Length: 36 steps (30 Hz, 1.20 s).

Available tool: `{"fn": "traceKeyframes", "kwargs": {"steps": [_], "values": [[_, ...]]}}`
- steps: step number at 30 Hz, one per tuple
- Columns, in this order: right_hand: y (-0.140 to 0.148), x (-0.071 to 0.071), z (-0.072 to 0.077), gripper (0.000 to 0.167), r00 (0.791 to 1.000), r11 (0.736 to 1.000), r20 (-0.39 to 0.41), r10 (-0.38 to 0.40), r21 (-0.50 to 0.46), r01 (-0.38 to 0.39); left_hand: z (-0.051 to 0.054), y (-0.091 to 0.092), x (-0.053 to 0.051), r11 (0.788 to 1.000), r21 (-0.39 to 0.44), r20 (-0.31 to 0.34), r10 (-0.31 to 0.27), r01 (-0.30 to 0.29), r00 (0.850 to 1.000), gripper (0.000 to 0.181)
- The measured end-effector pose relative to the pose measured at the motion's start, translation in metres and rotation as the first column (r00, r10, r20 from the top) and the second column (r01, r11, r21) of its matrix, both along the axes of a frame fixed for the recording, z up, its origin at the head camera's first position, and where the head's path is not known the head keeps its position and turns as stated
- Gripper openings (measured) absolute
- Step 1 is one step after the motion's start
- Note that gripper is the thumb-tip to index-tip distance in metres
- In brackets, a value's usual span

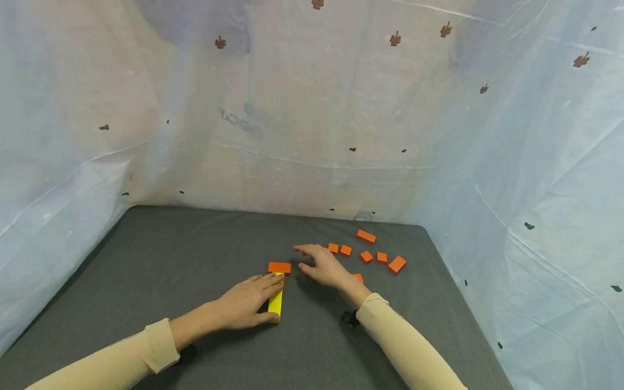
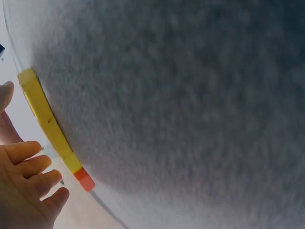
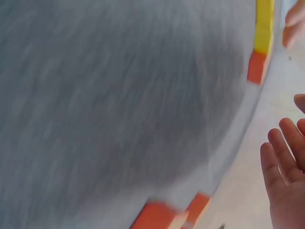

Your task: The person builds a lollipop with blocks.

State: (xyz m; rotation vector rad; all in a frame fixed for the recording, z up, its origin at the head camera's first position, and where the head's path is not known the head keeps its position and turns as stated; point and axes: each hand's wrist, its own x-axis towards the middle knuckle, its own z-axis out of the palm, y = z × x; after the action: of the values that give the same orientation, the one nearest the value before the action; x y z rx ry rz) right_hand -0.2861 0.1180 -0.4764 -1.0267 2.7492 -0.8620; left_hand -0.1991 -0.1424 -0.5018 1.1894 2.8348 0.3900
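Observation:
A long yellow block (image 1: pixel 275 304) lies on the dark table, its far end against an orange block (image 1: pixel 279 267) set crosswise, like the top of a T. My left hand (image 1: pixel 246 302) is over the yellow block, fingers relaxed towards its far end and thumb by its near end. In the left wrist view these fingers (image 2: pixel 50 183) look slightly apart from the yellow block (image 2: pixel 46 117). To the right, my right hand (image 1: pixel 324 266) is held above the table with loosely extended fingers and nothing in them. The right wrist view also shows its spread fingers (image 3: pixel 286 143).
Several loose orange blocks, among them a longer one (image 1: pixel 366 236) and a wider one (image 1: pixel 397 264), lie beyond and right of my right hand. Another orange block (image 1: pixel 358 278) is partly hidden by the right wrist. Pale plastic sheeting (image 1: pixel 292 108) surrounds the dark table (image 1: pixel 195 244).

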Motion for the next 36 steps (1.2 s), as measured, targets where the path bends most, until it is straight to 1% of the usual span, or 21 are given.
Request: {"fn": "traceKeyframes", "kwargs": {"steps": [4, 7, 12, 14, 17, 21, 24, 29, 36], "values": [[0.022, -0.005, 0.002, 0.050, 0.996, 0.994, -0.011, -0.092, -0.056, 0.092, 0.001, -0.004, -0.005, 0.999, -0.027, -0.029, 0.025, -0.026, 0.999, 0.086], [0.038, -0.011, 0.000, 0.049, 0.985, 0.984, -0.036, -0.167, -0.065, 0.165, 0.002, -0.008, -0.009, 0.998, -0.056, -0.033, 0.028, -0.030, 0.999, 0.094], [0.057, -0.022, -0.005, 0.050, 0.962, 0.962, -0.026, -0.272, -0.035, 0.271, 0.003, -0.012, -0.014, 0.997, -0.074, -0.013, 0.007, -0.008, 1.000, 0.104], [0.061, -0.027, -0.007, 0.051, 0.953, 0.953, -0.015, -0.304, -0.002, 0.304, 0.004, -0.012, -0.014, 0.997, -0.076, 0.004, 0.000, 0.000, 1.000, 0.106], [0.064, -0.033, -0.011, 0.051, 0.941, 0.940, -0.021, -0.338, 0.044, 0.338, 0.005, -0.011, -0.014, 0.996, -0.085, 0.030, -0.009, 0.011, 1.000, 0.109], [0.066, -0.041, -0.016, 0.048, 0.933, 0.928, -0.038, -0.359, 0.088, 0.361, 0.004, -0.009, -0.015, 0.995, -0.100, 0.061, -0.012, 0.018, 0.998, 0.111], [0.067, -0.045, -0.018, 0.046, 0.935, 0.929, -0.051, -0.350, 0.110, 0.353, 0.002, -0.009, -0.015, 0.993, -0.116, 0.071, -0.011, 0.019, 0.997, 0.111], [0.067, -0.047, -0.019, 0.041, 0.945, 0.934, -0.074, -0.319, 0.143, 0.327, 0.000, -0.009, -0.016, 0.991, -0.133, 0.055, -0.012, 0.019, 0.998, 0.109], [0.066, -0.049, -0.023, 0.037, 0.947, 0.931, -0.092, -0.309, 0.174, 0.320, 0.001, -0.009, -0.015, 0.991, -0.130, 0.043, -0.014, 0.019, 0.999, 0.106]]}}
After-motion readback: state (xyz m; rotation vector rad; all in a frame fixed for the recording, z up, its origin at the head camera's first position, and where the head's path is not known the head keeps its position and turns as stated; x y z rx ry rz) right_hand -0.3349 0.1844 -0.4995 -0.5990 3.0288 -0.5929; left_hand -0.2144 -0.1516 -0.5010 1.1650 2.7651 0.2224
